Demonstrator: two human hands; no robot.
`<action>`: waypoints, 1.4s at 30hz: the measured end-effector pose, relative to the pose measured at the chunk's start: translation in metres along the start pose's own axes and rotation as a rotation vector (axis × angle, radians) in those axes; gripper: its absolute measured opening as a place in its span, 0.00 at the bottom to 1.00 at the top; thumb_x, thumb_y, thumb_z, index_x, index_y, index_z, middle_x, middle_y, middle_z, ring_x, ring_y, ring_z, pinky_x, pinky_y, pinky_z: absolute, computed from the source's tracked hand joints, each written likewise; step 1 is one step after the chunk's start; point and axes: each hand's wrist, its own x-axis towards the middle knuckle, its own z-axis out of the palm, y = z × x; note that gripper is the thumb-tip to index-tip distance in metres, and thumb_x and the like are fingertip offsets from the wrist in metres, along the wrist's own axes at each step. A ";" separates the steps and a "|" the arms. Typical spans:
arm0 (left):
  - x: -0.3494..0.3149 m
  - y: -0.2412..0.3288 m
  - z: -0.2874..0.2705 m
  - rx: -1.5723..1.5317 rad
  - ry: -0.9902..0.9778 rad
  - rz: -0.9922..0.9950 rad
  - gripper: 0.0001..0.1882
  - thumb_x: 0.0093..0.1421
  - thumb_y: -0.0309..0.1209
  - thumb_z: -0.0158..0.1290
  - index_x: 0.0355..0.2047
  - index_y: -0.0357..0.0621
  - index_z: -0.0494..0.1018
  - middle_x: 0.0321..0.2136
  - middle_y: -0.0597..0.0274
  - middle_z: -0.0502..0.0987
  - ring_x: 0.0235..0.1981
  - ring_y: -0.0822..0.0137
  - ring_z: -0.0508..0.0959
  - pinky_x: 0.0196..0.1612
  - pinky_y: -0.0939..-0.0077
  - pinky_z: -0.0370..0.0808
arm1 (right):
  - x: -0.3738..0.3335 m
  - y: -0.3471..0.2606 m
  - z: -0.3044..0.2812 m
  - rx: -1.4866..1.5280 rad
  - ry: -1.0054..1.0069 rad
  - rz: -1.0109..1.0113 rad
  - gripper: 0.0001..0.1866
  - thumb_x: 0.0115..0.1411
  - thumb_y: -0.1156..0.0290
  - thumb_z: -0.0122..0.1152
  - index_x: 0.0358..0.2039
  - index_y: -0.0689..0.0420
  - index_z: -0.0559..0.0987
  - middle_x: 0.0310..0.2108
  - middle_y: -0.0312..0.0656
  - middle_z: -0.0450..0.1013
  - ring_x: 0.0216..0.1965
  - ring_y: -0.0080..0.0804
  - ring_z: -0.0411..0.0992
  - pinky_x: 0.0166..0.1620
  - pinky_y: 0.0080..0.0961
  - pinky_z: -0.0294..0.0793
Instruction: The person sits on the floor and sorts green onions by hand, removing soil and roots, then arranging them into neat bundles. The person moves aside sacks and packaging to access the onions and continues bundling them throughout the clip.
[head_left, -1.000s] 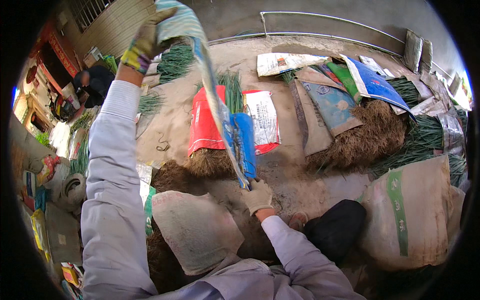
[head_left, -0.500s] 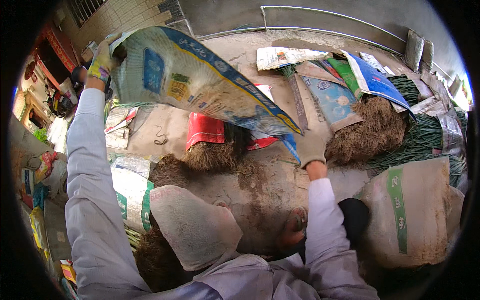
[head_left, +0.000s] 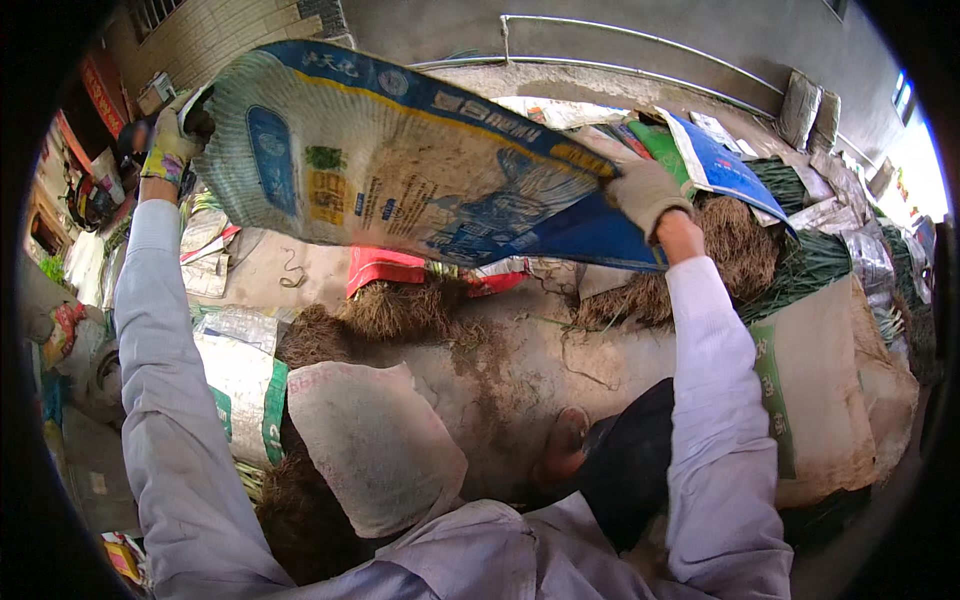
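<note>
Stretched between my two raised hands is a large woven plastic sack, off-white with a blue band and a yellow stripe. My left hand, in a light glove with a patterned cuff, is closed on its left end. At the sack's right end my right hand, in a plain pale glove, grips the edge. Below the sack, a bundle with brown fibrous roots lies on the ground under a red sack piece. More brown roots stick out beyond my right hand, partly behind the sack.
Green leafy stalks lie at the right, with a blue and white sack over part of the pile. A beige sack stands near right, a white and green one near left. A pipe rail runs along the back wall.
My right hand has risen and moved right, pulling the sack wider and flatter across. My left hand has shifted slightly left and down, still holding its end. My right knee now shows more.
</note>
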 end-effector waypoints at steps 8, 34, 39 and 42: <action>-0.015 0.015 -0.010 0.300 0.318 -0.004 0.14 0.59 0.40 0.55 0.39 0.44 0.77 0.28 0.62 0.80 0.25 0.67 0.78 0.31 0.73 0.77 | 0.048 0.013 -0.005 0.117 0.256 0.229 0.18 0.61 0.56 0.53 0.43 0.55 0.80 0.42 0.51 0.77 0.45 0.50 0.74 0.49 0.42 0.72; 0.034 -0.407 0.392 0.736 -0.740 0.299 0.27 0.64 0.42 0.51 0.58 0.39 0.65 0.51 0.58 0.72 0.47 0.62 0.73 0.51 0.65 0.72 | 0.050 0.297 -0.116 -0.772 0.565 0.875 0.22 0.62 0.55 0.49 0.51 0.53 0.75 0.49 0.44 0.73 0.48 0.43 0.72 0.48 0.37 0.71; -0.009 -0.466 0.542 0.357 -0.611 -0.415 0.27 0.60 0.46 0.55 0.51 0.38 0.71 0.39 0.60 0.76 0.32 0.67 0.73 0.33 0.72 0.73 | 0.009 0.326 -0.034 0.109 1.333 0.809 0.18 0.63 0.59 0.47 0.40 0.60 0.78 0.37 0.53 0.77 0.39 0.49 0.76 0.44 0.41 0.72; -0.035 -0.486 0.585 0.208 -0.610 -0.521 0.19 0.57 0.40 0.60 0.43 0.40 0.74 0.34 0.61 0.77 0.28 0.70 0.73 0.26 0.73 0.71 | -0.012 0.353 0.027 -0.109 0.958 1.004 0.15 0.61 0.65 0.51 0.44 0.57 0.79 0.42 0.52 0.76 0.43 0.53 0.74 0.47 0.41 0.71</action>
